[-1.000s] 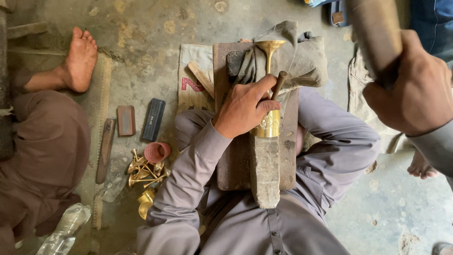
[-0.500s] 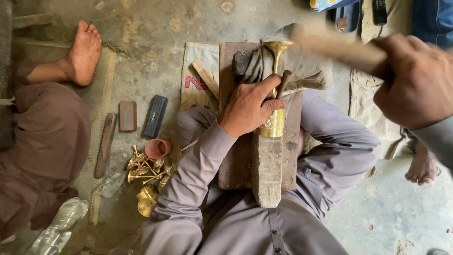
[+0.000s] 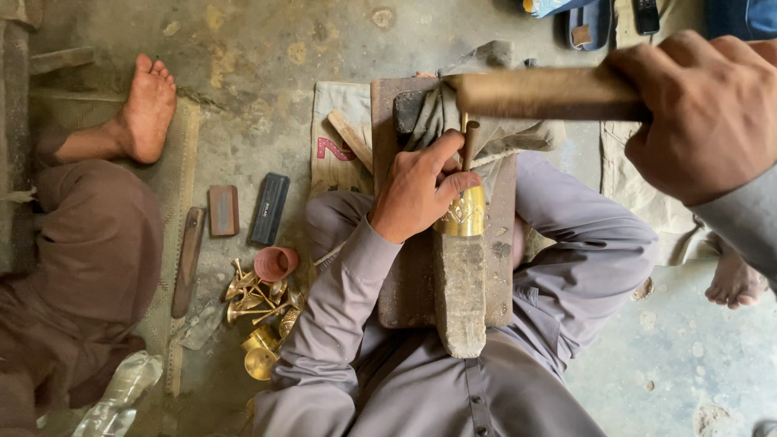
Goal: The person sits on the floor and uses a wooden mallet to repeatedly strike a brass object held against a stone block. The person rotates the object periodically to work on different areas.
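Gripping a thick wooden handle in a closed fist, the right hand sits large and near the lens at the upper right, its wrist and grey sleeve cut off by the frame edge. The handle's far end lies over a grey cloth, and whatever head it carries is hard to make out there. The left hand is curled shut around a thin punch, held upright just above a brass piece that rests on a long block across the lap. The fingers cover part of the brass, so its full shape cannot be told; the handle crosses over the punch's top.

Under the block lies a flat wooden board. On the floor to the left sit a heap of small brass parts, a pink cup, a dark flat stone and a brown bar. Another person's bare foot rests at the upper left, the body mostly out of view.
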